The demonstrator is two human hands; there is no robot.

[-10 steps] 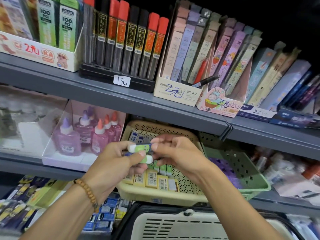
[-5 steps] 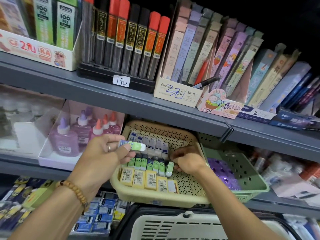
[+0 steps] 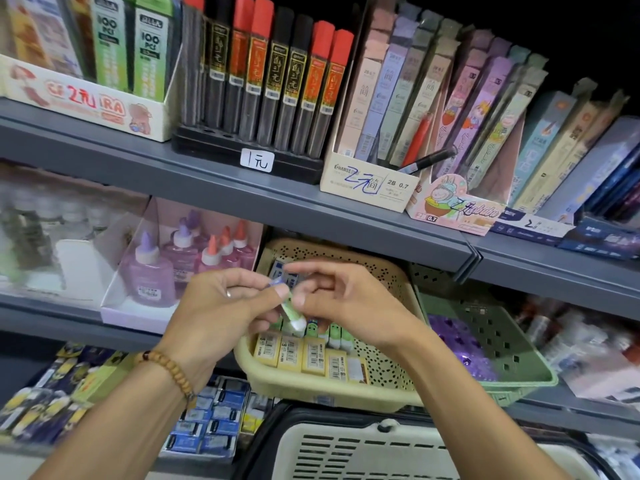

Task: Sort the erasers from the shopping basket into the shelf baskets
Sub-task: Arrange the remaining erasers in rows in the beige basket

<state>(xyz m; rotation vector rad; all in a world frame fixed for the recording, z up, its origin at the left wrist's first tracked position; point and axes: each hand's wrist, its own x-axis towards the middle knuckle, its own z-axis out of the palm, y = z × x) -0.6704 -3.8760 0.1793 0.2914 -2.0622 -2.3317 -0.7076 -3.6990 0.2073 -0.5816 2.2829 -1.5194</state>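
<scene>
1. While the eraser (image 3: 293,315) is held above the beige basket (image 3: 322,389), a hand-over is judged to be in progress.
2. The eraser is pinched by the left hand (image 3: 221,313); its upper end is touched by the right hand (image 3: 341,299), whose grip cannot be told.
3. A slot in the green row (image 3: 334,336) is judged to be needed next.
4. The shopping basket (image 3: 363,448) is seen below.

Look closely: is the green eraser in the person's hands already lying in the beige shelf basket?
No, the green eraser is pinched between the left hand and right hand, above the beige basket.
</scene>
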